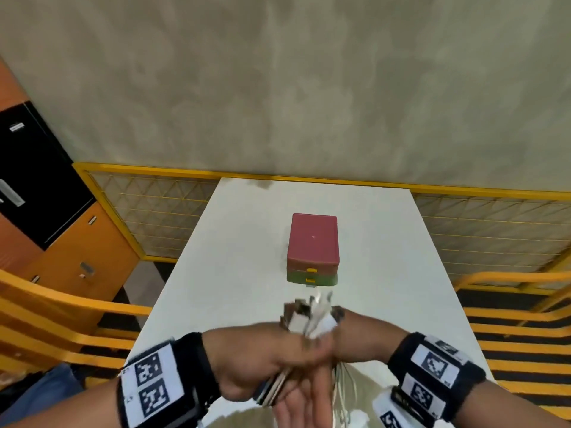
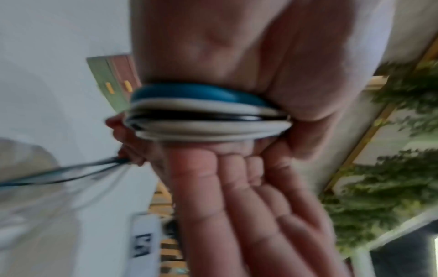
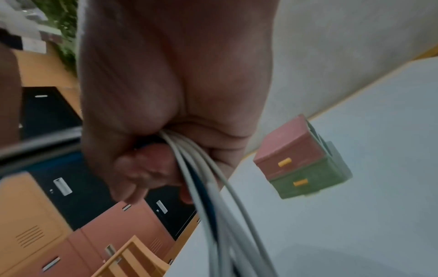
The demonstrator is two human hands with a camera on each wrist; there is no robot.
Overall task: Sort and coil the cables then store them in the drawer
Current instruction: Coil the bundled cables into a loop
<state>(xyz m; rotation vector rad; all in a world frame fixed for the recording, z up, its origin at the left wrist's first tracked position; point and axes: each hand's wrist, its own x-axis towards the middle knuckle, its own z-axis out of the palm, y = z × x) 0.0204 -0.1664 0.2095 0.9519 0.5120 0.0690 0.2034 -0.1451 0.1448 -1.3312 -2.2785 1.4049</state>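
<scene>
Coiling step, judged: both hands meet low over the worktop's (image 1: 253, 242) near edge, left hand (image 1: 262, 359) clamped on the cables (image 1: 309, 319), right hand (image 1: 349, 338) gripping the same bundle. Next needs loops tidied, then a drawer opened. Left wrist alone shows blue, white, black strands; drawer unit (image 1: 312, 248) sits beyond, both drawers closed.

You are not looking at any readable text. The wristbands (image 1: 157, 386) are carrying black-and-white square code markers, with tiny characters beside them too blurred to make out. A small white label (image 1: 16, 127) is sitting on the black locker door (image 1: 37, 177), but its print is too small to read. The drawer box (image 1: 312, 249) is showing only plain yellow handles, and the white tag (image 2: 144, 243) in your left wrist view is showing just a blurred marker.
</scene>
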